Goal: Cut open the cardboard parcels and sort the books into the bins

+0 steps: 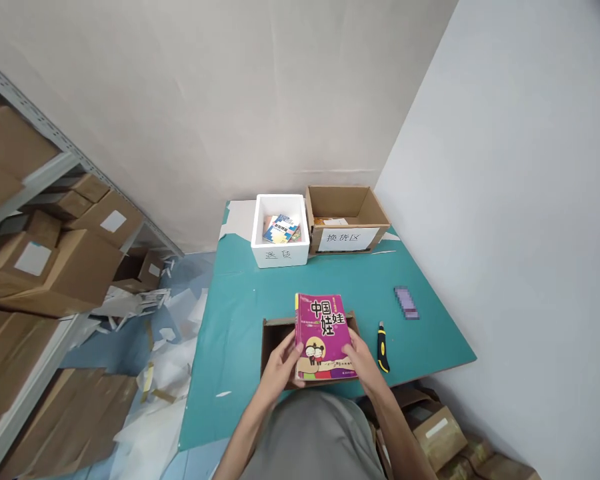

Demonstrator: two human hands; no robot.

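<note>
A purple book [325, 337] with two cartoon figures and large Chinese characters on its cover is held between my hands, cover facing up. My left hand [283, 360] grips its left edge, thumb on the cover. On the opposite edge, my right hand [359, 357] is closed round the book with its thumb on the front. Directly beneath is an open cardboard box [275, 328], largely covered by the book, so its contents are hidden. To the right of my right hand lies a black and yellow utility knife [383, 347].
At the back of the green table [230, 287] stand a white foam box [280, 255] holding books and a labelled cardboard box [350, 239]. A blurred-out purple object [406, 303] lies at right. Shelves of cartons [70, 267] line the left; more cartons [440, 430] sit below right.
</note>
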